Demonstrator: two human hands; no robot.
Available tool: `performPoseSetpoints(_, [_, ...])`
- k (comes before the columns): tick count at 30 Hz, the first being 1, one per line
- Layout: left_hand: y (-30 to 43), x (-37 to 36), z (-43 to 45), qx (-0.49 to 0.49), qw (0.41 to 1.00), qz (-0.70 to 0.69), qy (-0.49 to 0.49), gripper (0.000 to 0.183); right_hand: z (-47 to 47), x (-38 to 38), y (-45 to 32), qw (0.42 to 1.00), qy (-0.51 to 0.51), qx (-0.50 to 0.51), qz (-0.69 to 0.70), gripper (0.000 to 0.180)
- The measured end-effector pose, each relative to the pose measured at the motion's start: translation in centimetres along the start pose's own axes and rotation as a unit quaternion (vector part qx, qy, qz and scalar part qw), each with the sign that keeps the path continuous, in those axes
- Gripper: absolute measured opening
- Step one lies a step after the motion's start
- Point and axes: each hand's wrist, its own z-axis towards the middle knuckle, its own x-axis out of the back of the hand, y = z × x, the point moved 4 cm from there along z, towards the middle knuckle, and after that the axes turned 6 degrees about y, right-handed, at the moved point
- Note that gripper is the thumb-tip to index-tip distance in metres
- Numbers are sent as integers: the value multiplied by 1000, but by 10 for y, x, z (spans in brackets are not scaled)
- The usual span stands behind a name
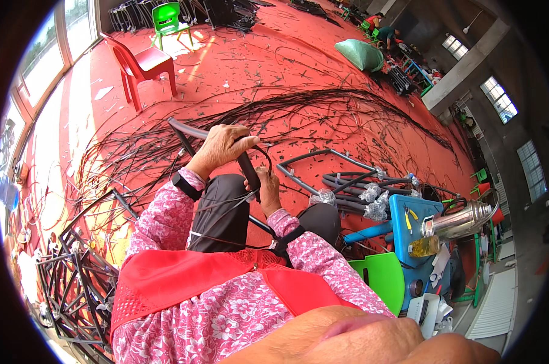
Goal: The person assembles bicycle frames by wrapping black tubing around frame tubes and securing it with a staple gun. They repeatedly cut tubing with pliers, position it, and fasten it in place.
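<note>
A bent frame tube in black foam sleeving [192,130] crosses above my knees. My left hand [222,144] lies over its bend, with the thumb stretched to the right and the fingers wrapped around it. My right hand [268,189] is closed around the lower end of the dark sleeved piece [248,170]; the fingertips are partly hidden. A thin black strip [267,155] loops between the two hands. More thin dark strips [220,220] hang across my trouser legs.
Long black strips [301,98] and scraps cover the red floor. Sleeved frames [347,193] with plastic-wrapped parts lie right, beside a blue table [404,214] bearing yellow-handled pliers [409,219], a metal flask [456,220] and a jar [424,246]. Black frames [76,282] are piled left. A red chair [142,63] stands ahead.
</note>
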Motion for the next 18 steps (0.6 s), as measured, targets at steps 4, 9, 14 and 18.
performPoseSetpoints(4, [-23,7,10,14,999,-13,30,46,9,-4,-29,993,6,113,-23,26])
performPoseSetpoints(9, [-66,26,20,-44,990,94,93,39,-8,6,-61,969,-118,-96,194,13])
performPoseSetpoints(14, [-128,64,36,29,988,34,151,43,-23,23,-84,973,-175,-131,78,22])
performPoseSetpoints(18, [-175,89,31,90,971,-14,220,54,-18,91,-96,979,-118,-154,70,26])
